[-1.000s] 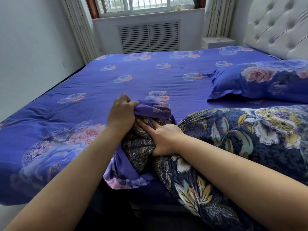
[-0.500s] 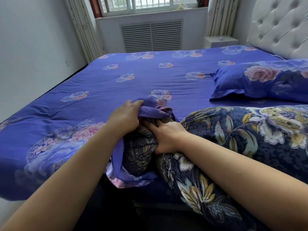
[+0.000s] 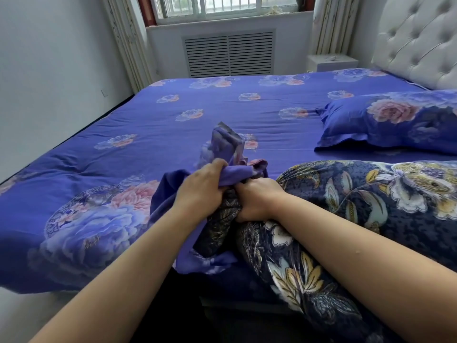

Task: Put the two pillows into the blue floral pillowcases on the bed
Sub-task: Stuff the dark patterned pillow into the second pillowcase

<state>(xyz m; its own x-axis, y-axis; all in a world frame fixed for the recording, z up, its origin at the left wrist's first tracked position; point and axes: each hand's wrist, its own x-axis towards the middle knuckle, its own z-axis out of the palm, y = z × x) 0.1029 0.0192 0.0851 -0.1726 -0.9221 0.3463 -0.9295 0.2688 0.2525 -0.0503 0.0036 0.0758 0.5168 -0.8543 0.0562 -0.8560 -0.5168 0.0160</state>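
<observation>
Since half-second ago, case (image 3: 230, 147) bunched higher, centre frame. Left hand (image 3: 200, 191) fists its hem; right hand (image 3: 257, 196) clenches pillow (image 3: 358, 206) corner, lower right. Soft, light, limp: grip corners, hem.

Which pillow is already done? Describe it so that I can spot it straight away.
Start at the white tufted headboard on the right. On the blue floral sheet just in front of it lies the finished blue pillow with a pink rose. Unlike the dark navy pillow with yellow and white flowers nearer you, its case matches the sheet and no hand touches it.
</observation>
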